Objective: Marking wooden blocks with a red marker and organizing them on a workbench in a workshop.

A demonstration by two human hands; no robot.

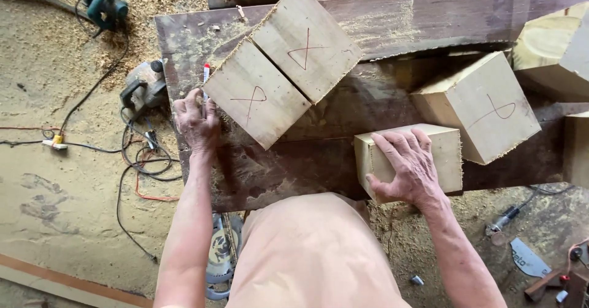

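Keep your left hand [196, 121] clenched around the marker [205, 78]; press your right hand's [408, 167] spread-flat fingers [392, 145] firmly on the near block [451, 154].

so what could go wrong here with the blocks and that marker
The small block under the right hand overhangs the bench edge and might tip off. The marker in the left hand could smudge the marked blocks. Loose cables on the floor are a trip hazard.

Left hand [197, 121] fingers wrap a marker [205, 75], hiding its lower barrel; right hand [410, 164] fingers cover part of a wooden block [451, 154].
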